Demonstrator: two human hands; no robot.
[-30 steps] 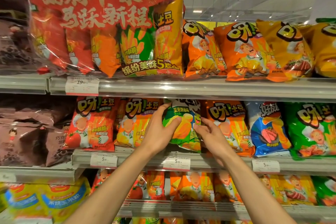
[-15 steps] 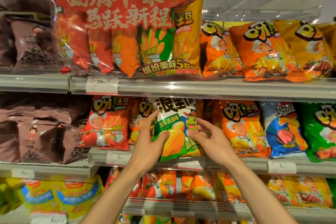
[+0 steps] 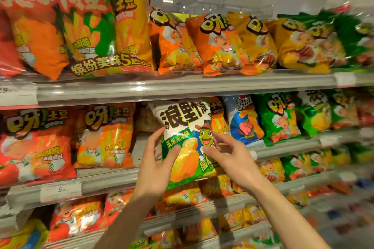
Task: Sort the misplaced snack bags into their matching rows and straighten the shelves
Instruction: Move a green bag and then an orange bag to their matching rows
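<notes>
Green-and-white corn chip bag [image 3: 187, 143] is out now, clear of the middle shelf [image 3: 113, 178] row it sat in a sec ago, held up in front w/ its top near the shelf above. Left hand [image 3: 155, 168] grips its left edge, thumb on front. Right hand [image 3: 232, 157] pinches the right edge. View has swung right.

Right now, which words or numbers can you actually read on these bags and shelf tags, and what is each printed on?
"浪" then blurred characters: white and green bag, held by the left hand and right hand.
"玉米浓汤味": same bag's green strip.
"呀!土豆": red bag and orange bag.
"缤纷美味5": multipack.
"5": price tag.
"19", cut off: upper tag.
Other tags and far bags: too blurred.
</notes>
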